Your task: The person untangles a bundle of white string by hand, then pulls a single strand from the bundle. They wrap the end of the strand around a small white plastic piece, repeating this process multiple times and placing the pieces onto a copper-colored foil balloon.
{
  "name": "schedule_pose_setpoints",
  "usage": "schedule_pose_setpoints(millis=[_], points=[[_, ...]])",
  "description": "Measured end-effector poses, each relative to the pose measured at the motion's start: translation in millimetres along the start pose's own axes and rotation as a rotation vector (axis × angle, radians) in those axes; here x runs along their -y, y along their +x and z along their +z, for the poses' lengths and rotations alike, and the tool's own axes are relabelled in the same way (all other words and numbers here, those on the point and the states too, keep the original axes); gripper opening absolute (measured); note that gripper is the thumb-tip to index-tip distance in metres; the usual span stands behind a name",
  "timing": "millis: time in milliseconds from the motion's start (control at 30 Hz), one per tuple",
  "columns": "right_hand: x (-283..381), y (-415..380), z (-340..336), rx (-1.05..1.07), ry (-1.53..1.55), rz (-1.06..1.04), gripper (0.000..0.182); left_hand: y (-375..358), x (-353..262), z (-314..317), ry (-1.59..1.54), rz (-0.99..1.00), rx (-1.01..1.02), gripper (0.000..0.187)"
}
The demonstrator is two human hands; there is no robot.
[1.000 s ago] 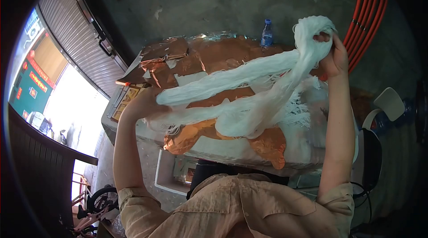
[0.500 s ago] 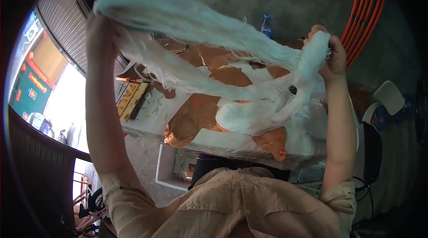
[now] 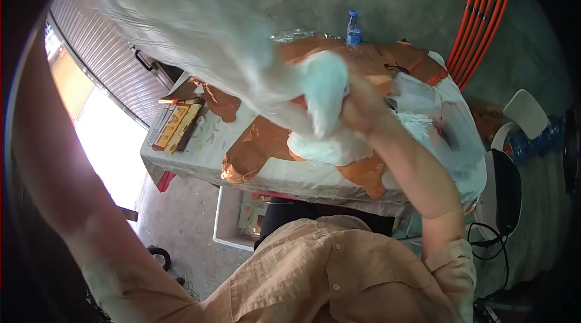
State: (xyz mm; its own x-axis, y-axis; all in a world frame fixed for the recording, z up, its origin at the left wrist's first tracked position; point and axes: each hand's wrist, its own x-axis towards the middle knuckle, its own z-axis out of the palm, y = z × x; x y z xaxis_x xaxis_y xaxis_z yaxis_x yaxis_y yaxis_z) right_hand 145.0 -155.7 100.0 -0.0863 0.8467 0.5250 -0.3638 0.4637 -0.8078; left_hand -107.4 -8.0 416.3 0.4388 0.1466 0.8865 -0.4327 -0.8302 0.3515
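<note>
A long hank of white yarn [image 3: 200, 51], blurred by motion, stretches from the upper left down to the middle of the head view. My right hand [image 3: 362, 106] is closed around its near end, above the table, with a thick loop bulging out past the fingers. My left arm reaches up along the left edge, and its hand lies outside the picture. Beneath the held loop, more white yarn [image 3: 330, 150] rests in a bundle on the table. Loose white threads [image 3: 416, 122] lie to the right of my right wrist.
A cloth-covered table [image 3: 200, 166] carries shiny brown sheet pieces [image 3: 257, 147] and a yellow tray-like box [image 3: 175, 126]. At its far edge stands a water bottle [image 3: 353, 28]. Orange pipes [image 3: 482, 20] run behind on the right, near a white chair [image 3: 525, 115]. Below sits a white bin [image 3: 227, 220].
My left hand has gone up and left out of view, pulling the yarn with it. My right hand has moved left and lower toward the middle, still gripping the yarn.
</note>
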Motion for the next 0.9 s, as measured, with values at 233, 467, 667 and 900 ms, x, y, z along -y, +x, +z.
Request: schedule_pose_setpoints(millis=[233, 467, 667, 900], points=[[-99, -46, 52, 0.28, -0.074, 0.355, 0.051, -20, -28, -39, 0.355, 0.015, -0.201, 0.033], [-119, -109, 54, 0.59, -0.58, 0.336, 0.054, -56, -56, -119, 1.423, -0.009, -0.386, 0.034], [-104, -144, 12, 0.4, -1.069, 0.342, 0.025, -92, -69, -193, 2.181, -0.176, -0.427, 0.035], [16, -77, -3, -0.152, -0.92, -0.12, 0.02, -152, -59, -253, 2.528, -0.543, -0.311, 0.038]])
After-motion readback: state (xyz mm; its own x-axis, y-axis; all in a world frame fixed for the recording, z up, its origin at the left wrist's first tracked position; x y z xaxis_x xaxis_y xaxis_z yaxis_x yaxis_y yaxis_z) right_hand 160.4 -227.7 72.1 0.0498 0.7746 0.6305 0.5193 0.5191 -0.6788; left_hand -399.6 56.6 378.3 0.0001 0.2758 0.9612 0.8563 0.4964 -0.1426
